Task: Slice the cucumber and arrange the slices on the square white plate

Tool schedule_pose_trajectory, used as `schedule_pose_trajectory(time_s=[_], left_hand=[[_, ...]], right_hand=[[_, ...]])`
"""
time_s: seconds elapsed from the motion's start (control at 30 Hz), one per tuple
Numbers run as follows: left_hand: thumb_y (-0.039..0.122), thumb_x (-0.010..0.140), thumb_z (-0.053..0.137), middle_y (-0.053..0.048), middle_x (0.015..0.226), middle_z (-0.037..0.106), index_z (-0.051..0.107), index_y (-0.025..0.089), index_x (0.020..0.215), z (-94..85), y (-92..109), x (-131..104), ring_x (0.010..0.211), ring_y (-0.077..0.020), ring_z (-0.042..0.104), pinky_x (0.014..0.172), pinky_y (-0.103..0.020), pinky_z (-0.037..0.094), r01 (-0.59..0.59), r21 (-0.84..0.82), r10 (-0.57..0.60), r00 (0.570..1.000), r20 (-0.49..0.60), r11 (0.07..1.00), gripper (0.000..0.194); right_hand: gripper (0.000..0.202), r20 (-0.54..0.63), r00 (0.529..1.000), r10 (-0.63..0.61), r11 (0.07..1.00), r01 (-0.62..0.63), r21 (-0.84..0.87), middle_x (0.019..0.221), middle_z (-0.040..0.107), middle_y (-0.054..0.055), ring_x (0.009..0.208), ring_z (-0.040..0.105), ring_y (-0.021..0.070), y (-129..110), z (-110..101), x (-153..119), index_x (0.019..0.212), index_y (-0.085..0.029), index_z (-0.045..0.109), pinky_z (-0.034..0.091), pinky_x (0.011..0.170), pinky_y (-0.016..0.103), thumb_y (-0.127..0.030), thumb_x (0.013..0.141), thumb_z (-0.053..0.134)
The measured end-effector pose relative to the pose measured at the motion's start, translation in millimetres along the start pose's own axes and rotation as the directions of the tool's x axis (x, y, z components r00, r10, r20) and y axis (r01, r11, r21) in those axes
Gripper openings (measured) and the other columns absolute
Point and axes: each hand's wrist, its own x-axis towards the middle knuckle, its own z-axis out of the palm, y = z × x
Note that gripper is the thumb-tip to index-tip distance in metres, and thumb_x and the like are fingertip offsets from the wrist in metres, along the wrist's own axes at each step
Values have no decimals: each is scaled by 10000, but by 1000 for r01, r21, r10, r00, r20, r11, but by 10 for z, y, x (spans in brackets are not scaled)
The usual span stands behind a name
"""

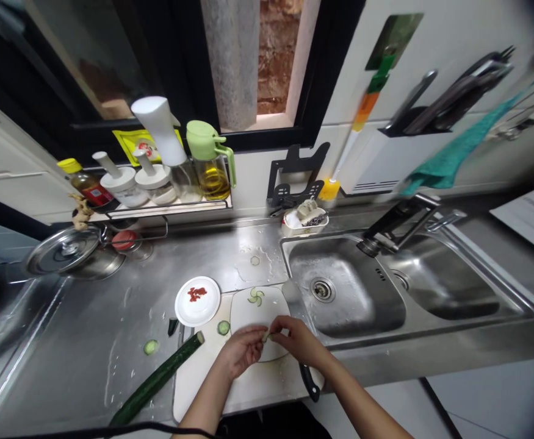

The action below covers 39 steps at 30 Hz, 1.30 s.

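My left hand (245, 352) and my right hand (296, 339) meet over the near part of a white plate (243, 305). Their fingertips pinch a small pale cucumber slice (265, 336) between them. Thin curved cucumber slices (256, 297) lie in a pinwheel on the plate's far part. The plate rests on a cutting board (202, 384). Beside my right hand lies a knife, its black handle (310, 384) toward me and its blade partly hidden. A long cucumber (157, 379) with one cut end lies left of my left hand, and a round cucumber piece (223, 328) sits by the plate.
A small white dish (181, 305) holds red bits. Another cucumber piece (151, 347) and a dark cucumber end (172, 326) lie on the steel counter (102, 317). The double sink (349, 292) is on the right. Bottles and jars stand on a rack (170, 210) behind.
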Motion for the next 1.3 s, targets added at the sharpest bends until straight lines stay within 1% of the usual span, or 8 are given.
schedule_pose_trajectory(time_s=[0.13, 0.27, 0.47, 0.6, 0.77, 0.9, 1.17, 1.3], left_hand=[[244, 542, 824, 28, 585, 587, 627, 128, 808, 52, -11, 85, 476, -50, 530, 435, -146, 291, -98, 141, 110, 991, -77, 985, 351], [268, 586, 750, 27, 579, 586, 623, 136, 742, 123, -12, 187, 498, -63, 514, 438, -166, 242, -198, 392, 251, 964, -88, 899, 241], [173, 669, 623, 45, 565, 565, 647, 159, 697, 221, -24, 339, 549, -79, 494, 567, -202, 358, -249, 776, 484, 871, -82, 579, 39], [137, 732, 551, 38, 607, 599, 670, 187, 790, 299, -54, 389, 607, -99, 536, 620, -208, 379, -214, 916, 582, 813, -25, 339, 141], [154, 803, 494, -8, 788, 685, 672, 204, 867, 397, -70, 410, 738, -129, 603, 691, -226, 400, -194, 972, 587, 805, 82, 131, 195], [164, 837, 467, -38, 886, 686, 664, 200, 893, 425, -76, 431, 838, -155, 610, 747, -244, 405, -122, 992, 579, 811, 86, 23, 208], [151, 836, 477, -74, 917, 636, 666, 183, 920, 374, -102, 469, 929, -189, 577, 811, -279, 412, -116, 991, 582, 802, 136, -72, 210], [170, 854, 459, -82, 941, 617, 668, 187, 938, 357, -115, 458, 935, -194, 571, 808, -288, 419, -150, 986, 594, 788, 162, -70, 225]], right_hand=[[125, -35, 999, 7, 999, -8, -38, 775, 667, 14, 745, 588, 158, 101, -94, 25, 782, -185, 650, 401, 663, 256, -190, 740, 533], [158, -64, 998, 2, 973, -16, -231, 776, 667, 20, 736, 579, 158, 212, -180, 99, 819, -181, 668, 390, 669, 253, -186, 767, 519], [136, -53, 998, 29, 833, -53, -551, 794, 660, 20, 843, 556, 172, 290, -268, 250, 843, -198, 649, 341, 704, 254, -182, 804, 520], [149, -50, 998, 42, 783, -64, -619, 848, 666, 38, 908, 533, 191, 298, -280, 340, 828, -205, 643, 304, 700, 277, -185, 836, 496], [159, -40, 998, 42, 720, -58, -691, 897, 677, 42, 967, 507, 208, 349, -260, 421, 856, -207, 642, 280, 701, 302, -195, 873, 485], [170, -28, 999, 22, 678, -35, -734, 935, 672, 56, 1005, 489, 225, 395, -235, 443, 851, -196, 641, 278, 711, 317, -216, 899, 478], [169, -30, 1000, -4, 632, -20, -775, 979, 643, 71, 1034, 472, 239, 416, -216, 423, 865, -198, 646, 291, 725, 323, -220, 909, 484], [202, -107, 994, -22, 640, -68, -765, 963, 643, 66, 1000, 495, 227, 451, -181, 286, 887, -212, 652, 305, 731, 318, -235, 933, 457]])
